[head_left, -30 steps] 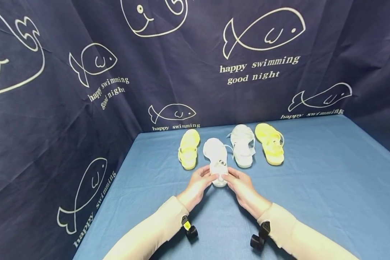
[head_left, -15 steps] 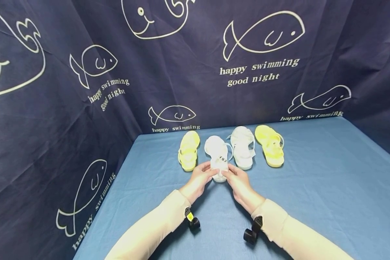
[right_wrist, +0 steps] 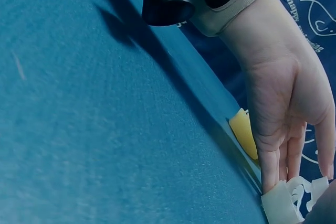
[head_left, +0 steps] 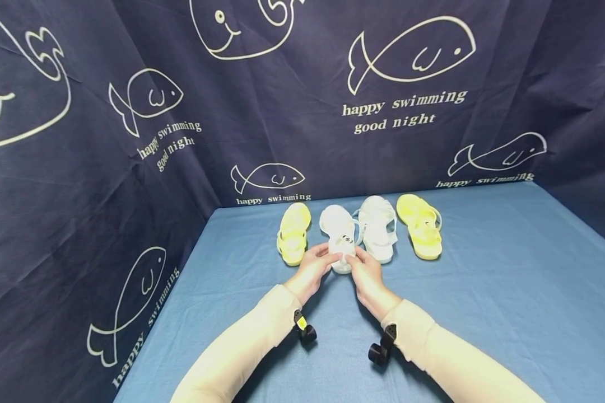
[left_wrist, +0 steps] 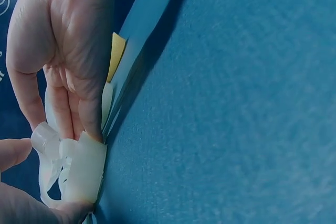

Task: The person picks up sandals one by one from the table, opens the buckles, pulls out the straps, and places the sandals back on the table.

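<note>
Both hands hold one white sandal (head_left: 338, 223) by its near, toe end, one hand on each side. The left hand (head_left: 311, 270) has its thumb over the strap and its fingers along the left side. My right hand (head_left: 371, 280) grips the opposite side in the same way. A dark emblem marks the sandal's strap. Up close in the left wrist view, the toe end (left_wrist: 84, 166) lies low over the cloth; whether it touches is unclear. Just right of it rests a second white sandal (head_left: 376, 226), whose left side comes close to the held one's heel strap.
A yellow sandal (head_left: 293, 232) lies left of the white pair and another yellow sandal (head_left: 420, 226) lies to the right. A blue cloth (head_left: 484, 291) covers the table. Dark curtains (head_left: 292, 112) with fish drawings stand behind and at the left.
Both hands have moved forward and slightly right with the white sandal, bringing it closer to the other white sandal and level with the row. The other sandals have stayed in place.
</note>
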Motion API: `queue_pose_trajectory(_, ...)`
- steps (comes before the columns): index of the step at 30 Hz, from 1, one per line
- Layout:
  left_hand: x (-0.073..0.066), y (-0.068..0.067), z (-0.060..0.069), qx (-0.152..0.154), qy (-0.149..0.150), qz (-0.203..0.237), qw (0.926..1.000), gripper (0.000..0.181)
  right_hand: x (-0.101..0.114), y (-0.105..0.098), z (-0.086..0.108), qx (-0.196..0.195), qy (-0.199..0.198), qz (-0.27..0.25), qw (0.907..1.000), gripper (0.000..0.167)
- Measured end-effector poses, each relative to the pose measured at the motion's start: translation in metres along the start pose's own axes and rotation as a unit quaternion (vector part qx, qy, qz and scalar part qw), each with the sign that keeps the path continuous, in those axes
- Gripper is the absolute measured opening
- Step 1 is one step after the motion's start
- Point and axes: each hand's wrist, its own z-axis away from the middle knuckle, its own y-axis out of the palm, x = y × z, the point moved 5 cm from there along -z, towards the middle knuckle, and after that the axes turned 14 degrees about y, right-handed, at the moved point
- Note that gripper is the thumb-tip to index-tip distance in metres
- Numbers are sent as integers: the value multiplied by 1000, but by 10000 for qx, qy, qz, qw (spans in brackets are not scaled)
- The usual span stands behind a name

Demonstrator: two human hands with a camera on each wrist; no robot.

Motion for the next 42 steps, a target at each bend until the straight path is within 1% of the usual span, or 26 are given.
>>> queue_pose_trajectory(6,0,2,-7,-141,-29,-59,9999,60,4,2,-7,-139,-51,104,9998,46)
queue_pose_trajectory(12,0,3,-13,-215,-50,-149,9996,62,6,4,-15,-100,-28,-96,9999,46)
queue_pose_trajectory(16,0,4,-17,-203,-41,-217,9996,58,7,5,-17,-44,11,-170,9998,47)
queue_pose_trajectory(20,0,5,-19,-167,43,-405,9990,55,8,7,-19,22,32,-235,9997,48)
queue_pose_trajectory(23,2,4,-19,-167,20,-469,9988,55,8,6,-21,-61,115,-136,9998,50)
queue_pose_trajectory(27,5,5,-21,-80,19,-468,9989,54,8,3,-23,-205,266,41,9994,53)
queue_pose_trajectory(31,6,4,-24,17,100,-545,9985,52,10,1,-25,-185,303,198,9992,53)
queue_pose_trajectory(34,4,4,-25,27,135,-587,9982,51,13,1,-25,-204,276,339,9988,53)
queue_pose_trajectory(36,2,5,-26,9,152,-573,9982,51,15,1,-26,-211,266,379,9987,52)
queue_pose_trajectory(39,-2,5,-24,-96,268,-626,9976,57,19,1,-26,-210,240,418,9986,52)
queue_pose_trajectory(42,-7,5,-23,-163,462,-768,9958,64,24,2,-25,-363,108,515,9980,38)
